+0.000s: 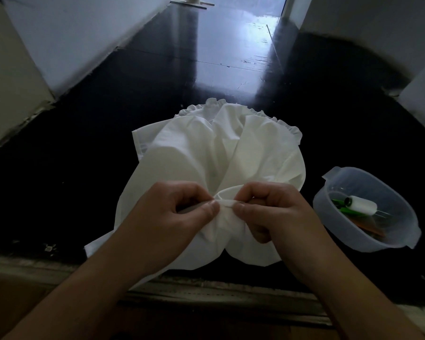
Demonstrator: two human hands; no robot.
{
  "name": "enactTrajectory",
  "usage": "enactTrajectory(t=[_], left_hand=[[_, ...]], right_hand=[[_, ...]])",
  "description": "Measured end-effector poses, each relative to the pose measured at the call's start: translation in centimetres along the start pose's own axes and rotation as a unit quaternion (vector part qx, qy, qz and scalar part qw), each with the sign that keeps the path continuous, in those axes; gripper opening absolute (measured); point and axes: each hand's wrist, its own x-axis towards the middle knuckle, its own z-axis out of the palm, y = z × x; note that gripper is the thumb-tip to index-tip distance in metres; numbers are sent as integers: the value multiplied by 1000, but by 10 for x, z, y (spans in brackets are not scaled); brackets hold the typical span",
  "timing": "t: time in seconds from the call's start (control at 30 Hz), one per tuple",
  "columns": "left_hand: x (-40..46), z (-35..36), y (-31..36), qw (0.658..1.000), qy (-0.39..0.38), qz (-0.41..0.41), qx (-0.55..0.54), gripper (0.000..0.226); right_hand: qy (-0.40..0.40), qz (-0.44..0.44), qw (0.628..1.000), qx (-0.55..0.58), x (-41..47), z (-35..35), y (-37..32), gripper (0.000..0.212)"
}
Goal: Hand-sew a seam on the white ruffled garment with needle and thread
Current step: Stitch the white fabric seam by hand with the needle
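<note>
White cotton-like fabric of the garment (214, 153) lies bunched on the black desk (108, 143), its near part hanging over the desk's near edge. Left hand (182, 212) and right hand (268, 212) each pinch 1 folded hem strip between thumb and curled fingers, thumbs nearly meeting at the fold. No needle can be made out. Toward the right edge, just beside the garment, stands a translucent plastic bowl (402, 239) holding a white thread spool (362, 204) and green-handled items. Farther back, the garment's ruffled trim (290, 128) faces the desk's far edge.
</note>
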Motion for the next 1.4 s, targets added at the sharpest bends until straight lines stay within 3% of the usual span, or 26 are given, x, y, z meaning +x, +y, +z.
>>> enactTrajectory(t=[0.83,1.4], left_hand=[[1,0,1,988,-42,-50,-139,17],[0,4,2,984,-58,-51,-161,14]], right_hand=[[-31,41,975,215,7,7,15,2],[-49,22,987,152,6,13,13,21]])
